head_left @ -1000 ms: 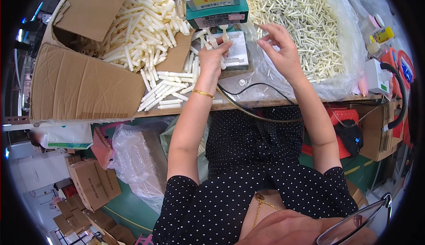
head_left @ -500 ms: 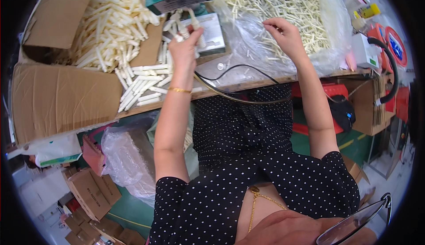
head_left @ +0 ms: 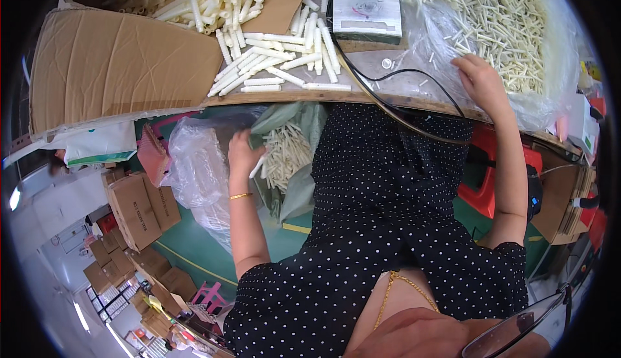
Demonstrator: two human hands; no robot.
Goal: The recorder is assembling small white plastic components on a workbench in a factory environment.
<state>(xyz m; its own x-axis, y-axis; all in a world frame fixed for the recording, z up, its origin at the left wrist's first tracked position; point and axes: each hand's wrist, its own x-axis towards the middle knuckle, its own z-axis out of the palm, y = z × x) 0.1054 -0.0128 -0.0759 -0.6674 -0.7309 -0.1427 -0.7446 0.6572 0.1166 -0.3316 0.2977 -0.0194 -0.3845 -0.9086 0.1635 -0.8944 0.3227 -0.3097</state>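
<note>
My left hand (head_left: 243, 153) is below the table edge, over an open green bag (head_left: 292, 128) that holds several cream plastic tubes (head_left: 284, 157). A cream tube (head_left: 259, 164) sticks out of its closed fingers. My right hand (head_left: 481, 81) rests on the tabletop, fingers on the clear plastic sheet (head_left: 440, 31) beside a big heap of small cream tubes (head_left: 493, 18). Whether it pinches a tube I cannot tell. More cream tubes (head_left: 278, 67) lie loose on the table between the two hands.
A large cardboard box (head_left: 123, 67) with tubes stands at the left. A flat white machine base (head_left: 366, 9) sits at the table's back, a black cable (head_left: 394, 80) running from it. A clear plastic bag (head_left: 194, 164) and small cartons (head_left: 132, 206) sit below on the green floor.
My left hand dropped from the machine base on the table down to the green bag under the table edge. The view tilted downward. My right hand stayed at the tube heap.
</note>
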